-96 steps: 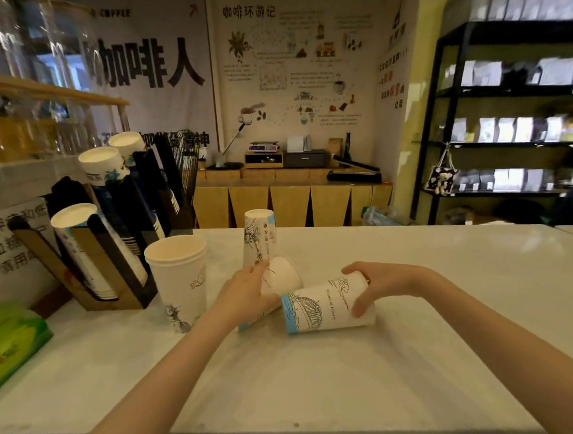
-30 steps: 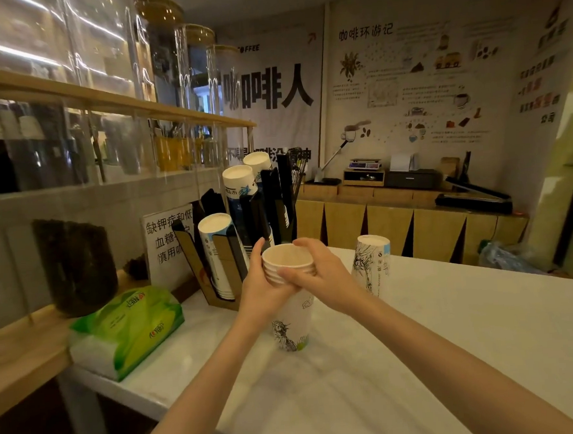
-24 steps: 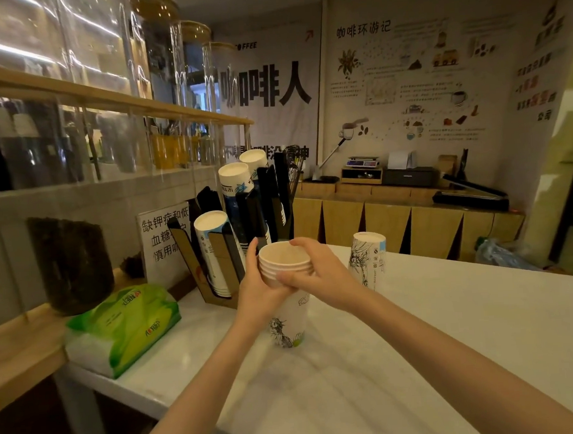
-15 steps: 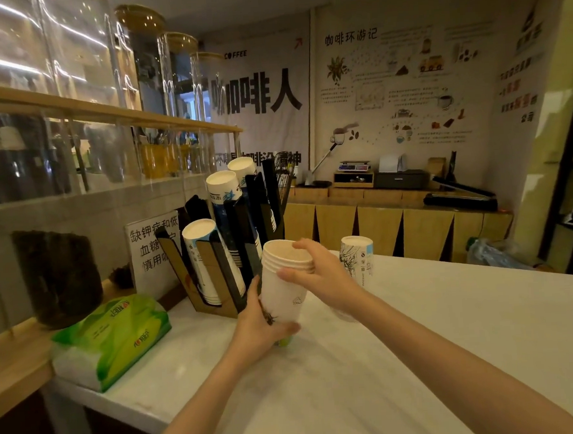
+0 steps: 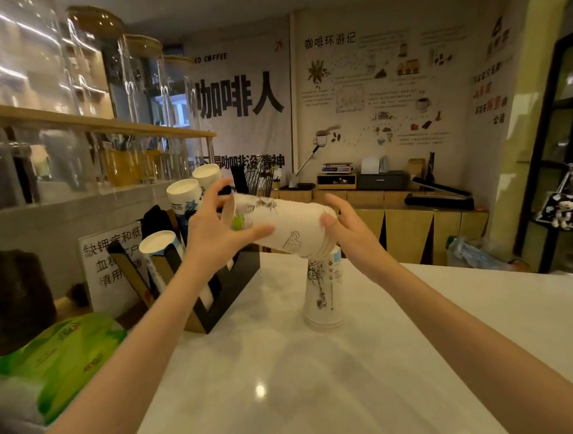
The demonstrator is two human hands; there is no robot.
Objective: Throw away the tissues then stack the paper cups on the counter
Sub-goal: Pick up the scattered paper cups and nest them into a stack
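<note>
Both hands grip the nested cups (image 5: 279, 227) sideways in the air, left hand (image 5: 219, 234) closed round the base, right hand (image 5: 343, 230) at the rims, so I should finish tipping them mouth-down and lower squarely over the upturned cup (image 5: 323, 291) on the tabletop (image 5: 322, 392).

White marble-look counter (image 5: 322, 382) filling the lower half of the frame, glossy, with a lamp's glint near lower centre. Resting on it: upside-down paper cups (image 5: 323, 295) at centre, nested rims touching the surface; a black-and-wood cup holder (image 5: 222, 288) left of centre, loaded with tilted sleeves of cups; a green tissue pack (image 5: 52, 365) at the lower left edge.
</note>
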